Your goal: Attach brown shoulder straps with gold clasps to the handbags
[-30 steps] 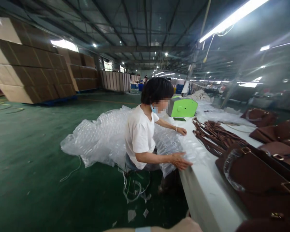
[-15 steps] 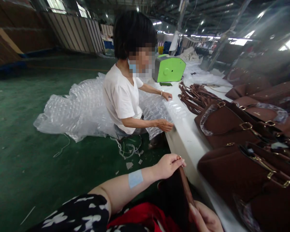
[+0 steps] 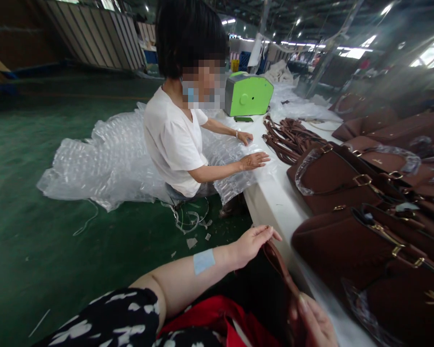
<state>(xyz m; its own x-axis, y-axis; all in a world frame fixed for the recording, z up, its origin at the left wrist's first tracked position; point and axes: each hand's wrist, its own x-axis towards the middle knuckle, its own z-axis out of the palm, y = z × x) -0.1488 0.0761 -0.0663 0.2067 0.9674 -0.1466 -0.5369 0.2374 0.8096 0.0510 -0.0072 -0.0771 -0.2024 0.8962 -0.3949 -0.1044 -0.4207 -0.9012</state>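
Observation:
A brown leather strap (image 3: 284, 271) stretches between my two hands, beside the table's near edge. My left hand (image 3: 252, 245) pinches its upper end, where the strap bends in a loop. Lower down, at the bottom of the view, my right hand (image 3: 314, 322) is closed on the other part of the strap. Its lower fingers are partly cut off by the frame. Dark brown handbags (image 3: 347, 260) with gold buckles lie on the table to the right of my hands. A bundle of brown straps (image 3: 292, 137) rests behind them.
A person in a white shirt (image 3: 173, 140) sits across at the left, both hands on clear air-cushion wrap (image 3: 231, 166) at the white table's (image 3: 275, 205) edge. A green machine (image 3: 251, 95) stands at the back. More wrap (image 3: 97, 159) lies on the floor behind the person.
The strap has gone from straight to slightly bent, and my right hand has moved a little right. The other person's nearer hand has moved up and onto the wrap. The view has shifted slightly.

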